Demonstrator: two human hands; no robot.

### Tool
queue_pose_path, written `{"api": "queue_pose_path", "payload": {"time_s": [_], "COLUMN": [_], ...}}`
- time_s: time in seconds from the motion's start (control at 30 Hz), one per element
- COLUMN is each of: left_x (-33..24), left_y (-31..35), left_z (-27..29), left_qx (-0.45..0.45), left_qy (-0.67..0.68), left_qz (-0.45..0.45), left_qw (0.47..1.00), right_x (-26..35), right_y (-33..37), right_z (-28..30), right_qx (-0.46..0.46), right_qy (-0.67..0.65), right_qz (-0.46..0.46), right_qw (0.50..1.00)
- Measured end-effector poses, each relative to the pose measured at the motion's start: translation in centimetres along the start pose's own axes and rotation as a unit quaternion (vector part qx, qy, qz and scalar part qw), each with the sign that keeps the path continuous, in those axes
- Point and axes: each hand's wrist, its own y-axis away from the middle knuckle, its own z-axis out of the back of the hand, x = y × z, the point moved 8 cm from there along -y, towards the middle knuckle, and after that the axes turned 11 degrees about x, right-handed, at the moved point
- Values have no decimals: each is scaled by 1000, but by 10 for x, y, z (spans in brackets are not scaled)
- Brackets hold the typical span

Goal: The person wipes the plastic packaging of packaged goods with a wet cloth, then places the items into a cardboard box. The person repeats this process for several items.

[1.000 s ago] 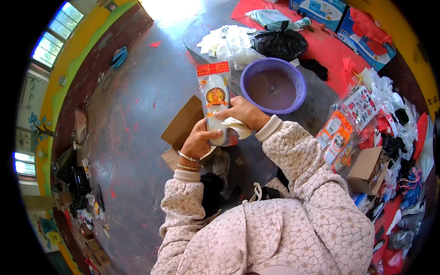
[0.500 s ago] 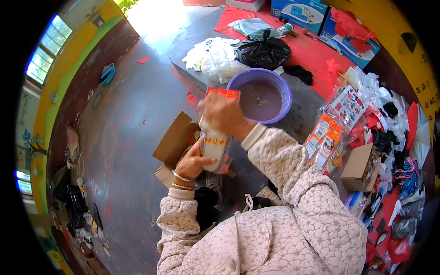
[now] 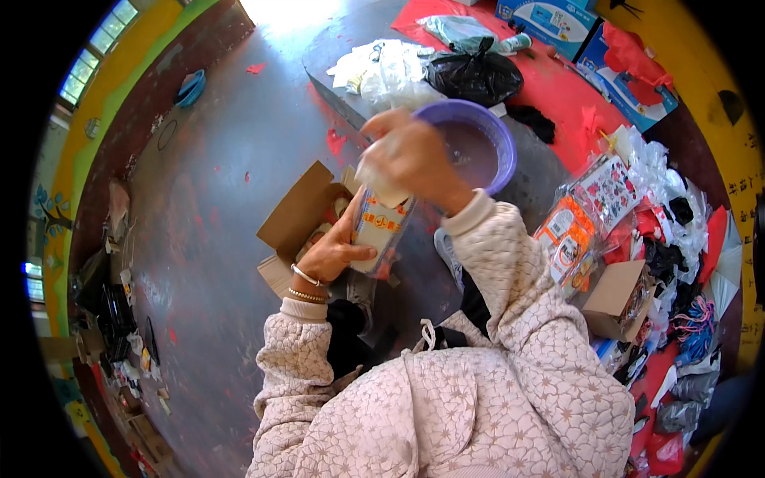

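In front of my body, my left hand [image 3: 339, 248] is closed round the lower part of a flat, clear plastic packet [image 3: 382, 221] with orange print and pale contents. Just above it my right hand [image 3: 414, 159], smeared by motion, has its fingers closed on a pale, rounded piece [image 3: 386, 191] at the packet's upper end. Whether that piece is out of the packet or still partly inside, I cannot tell. Close to the left hand stands an open cardboard box [image 3: 291, 213] with things inside. A purple basin [image 3: 502, 151] of cloudy water lies behind my right hand.
White plastic bags [image 3: 386, 72] and a black plastic bag [image 3: 478, 73] lie beyond the basin. To the right are a small cardboard box [image 3: 612, 301], orange packets [image 3: 564, 231] and heaped bags on red cloth. Blue boxes [image 3: 550, 28] stand at the back right.
My right hand has shifted slightly up and right along the packet. The packet's red upper part no longer shows, and its upper end now tilts to the right. The view has turned slightly.
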Motion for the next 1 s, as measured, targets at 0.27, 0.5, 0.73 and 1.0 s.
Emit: {"api": "queue_pose_path", "payload": {"time_s": [0.27, 0.5, 0.73, 1.0], "left_x": [-2, -5, -7, -67], "left_y": [19, 7, 18, 120], "left_z": [11, 25, 28, 97], "left_qx": [-17, -53, -45, -165], "left_qy": [-5, 106, 113, -98], "left_qz": [-34, -98, -128, -115], "left_qw": [999, 988, 984, 975], "right_x": [-150, -26, 27, -56], "right_y": [20, 18, 17, 24], "right_z": [53, 25, -62, 35], "right_qx": [-39, -167, 9, -159], "right_qy": [241, 6, 300, 70], "right_qz": [-329, -90, 98, -175], "right_qw": [912, 982, 949, 969]}}
